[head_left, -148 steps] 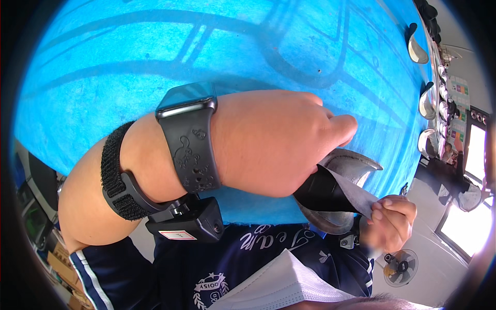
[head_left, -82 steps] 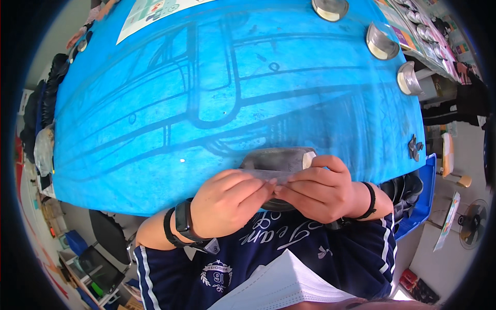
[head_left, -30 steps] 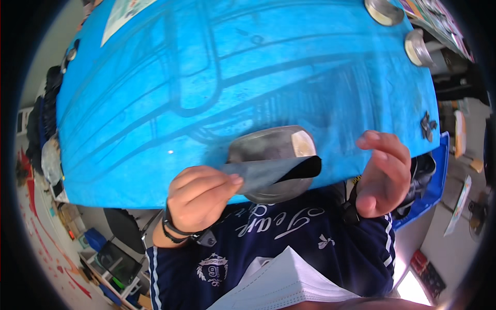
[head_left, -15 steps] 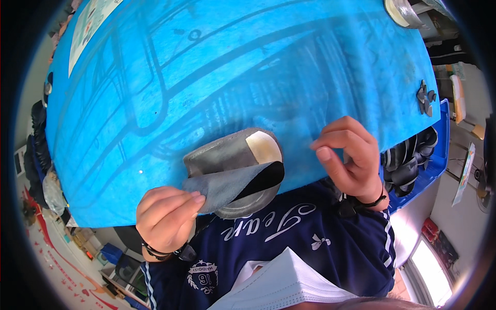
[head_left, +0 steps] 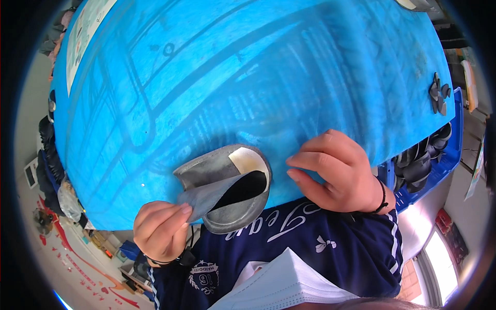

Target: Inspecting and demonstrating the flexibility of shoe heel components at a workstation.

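My left hand (head_left: 161, 230) pinches the left end of a thin, curled sheet (head_left: 240, 192), grey on one face and black on the other, like a shoe insole. The sheet lies across a rounded grey shoe-like piece (head_left: 230, 222) with a raised rim and a cream patch (head_left: 249, 160) at its far right end. That piece rests at the near edge of the blue table, its near side overlapping my shirt in view. To its right, my right hand (head_left: 336, 173) hovers with fingers curved, thumb and forefinger apart and nothing between them.
A blue table (head_left: 206, 77) spreads ahead. Small black pieces (head_left: 439, 94) lie near its right edge. Below that edge stands a blue crate (head_left: 457, 147) of black shoe-like parts (head_left: 418, 173). A printed sheet (head_left: 82, 44) lies far left; another pale-and-grey piece (head_left: 416, 4) sits far right.
My right hand has moved left, nearer the grey piece. The grey piece and the sheet appear slightly lower and further left, as the whole view has shifted. My left hand keeps its pinch.
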`<state>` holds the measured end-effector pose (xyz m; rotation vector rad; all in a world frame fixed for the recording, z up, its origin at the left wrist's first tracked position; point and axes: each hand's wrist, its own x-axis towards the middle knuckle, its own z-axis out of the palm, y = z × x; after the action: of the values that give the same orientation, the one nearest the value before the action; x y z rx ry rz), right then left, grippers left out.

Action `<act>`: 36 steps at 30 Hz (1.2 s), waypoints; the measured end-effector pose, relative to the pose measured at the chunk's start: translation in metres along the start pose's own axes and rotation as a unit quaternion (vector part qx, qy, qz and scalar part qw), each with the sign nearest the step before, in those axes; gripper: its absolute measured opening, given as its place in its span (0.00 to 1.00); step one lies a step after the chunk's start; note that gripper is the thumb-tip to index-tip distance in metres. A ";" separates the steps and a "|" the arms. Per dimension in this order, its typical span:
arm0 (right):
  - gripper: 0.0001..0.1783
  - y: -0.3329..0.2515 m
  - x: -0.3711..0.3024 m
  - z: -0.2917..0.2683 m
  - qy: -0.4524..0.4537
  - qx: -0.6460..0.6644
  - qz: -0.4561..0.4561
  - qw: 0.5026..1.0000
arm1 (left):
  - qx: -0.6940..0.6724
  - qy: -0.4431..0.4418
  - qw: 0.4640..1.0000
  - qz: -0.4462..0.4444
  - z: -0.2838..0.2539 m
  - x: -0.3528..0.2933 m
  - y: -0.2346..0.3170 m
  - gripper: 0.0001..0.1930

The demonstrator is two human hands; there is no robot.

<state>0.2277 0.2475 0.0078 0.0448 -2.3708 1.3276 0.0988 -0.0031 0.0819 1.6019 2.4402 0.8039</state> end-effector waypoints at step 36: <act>0.10 -0.004 0.016 0.007 -0.042 -0.055 0.086 0.994 | -0.030 -0.025 0.998 0.056 0.010 0.018 -0.005 0.11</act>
<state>0.2116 0.2429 0.0139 -0.1421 -2.5646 1.2923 0.0906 0.0149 0.0744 1.7278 2.2865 0.8345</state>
